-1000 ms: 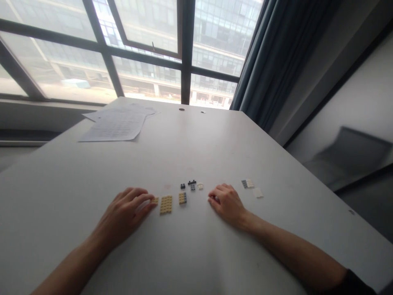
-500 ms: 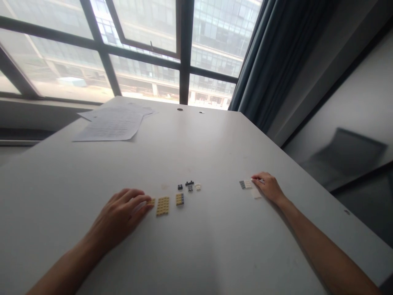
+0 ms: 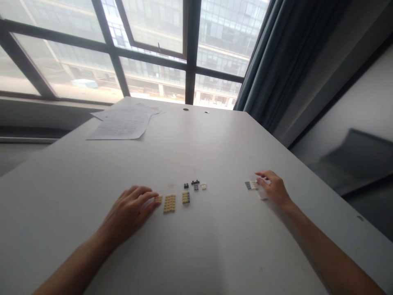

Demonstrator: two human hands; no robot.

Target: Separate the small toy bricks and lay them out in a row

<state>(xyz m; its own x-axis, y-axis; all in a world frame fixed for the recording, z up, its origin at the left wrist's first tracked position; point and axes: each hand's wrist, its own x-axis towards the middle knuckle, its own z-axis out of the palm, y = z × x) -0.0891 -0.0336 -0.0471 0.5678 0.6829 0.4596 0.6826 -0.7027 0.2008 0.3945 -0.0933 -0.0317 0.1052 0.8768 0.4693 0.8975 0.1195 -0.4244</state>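
Note:
On the white table, my left hand (image 3: 130,211) has its thumb and fingertips closed around a small yellow toy brick (image 3: 158,199), which they partly cover. Just right of it lies a larger block of yellow bricks (image 3: 169,203), and past that a yellow-and-blue brick group (image 3: 186,198). Over at the right, my right hand (image 3: 274,188) is beside a row of white bricks (image 3: 253,185) joined by dark grey bricks (image 3: 247,185). Its thumb and index finger are apart, the thumb close to the white end. A pale flat piece (image 3: 263,194) lies under that hand.
Small black bricks (image 3: 186,186), a black bar-shaped piece (image 3: 195,182), a grey piece (image 3: 196,187) and a white piece (image 3: 204,186) lie mid-table. Printed papers (image 3: 121,124) rest at the far left. Beyond the table are a window and a dark curtain (image 3: 260,69).
The view has turned slightly left, so everything appears shifted right. My right hand's thumb and index finger have parted at the white bricks. My left hand stays at the small yellow brick.

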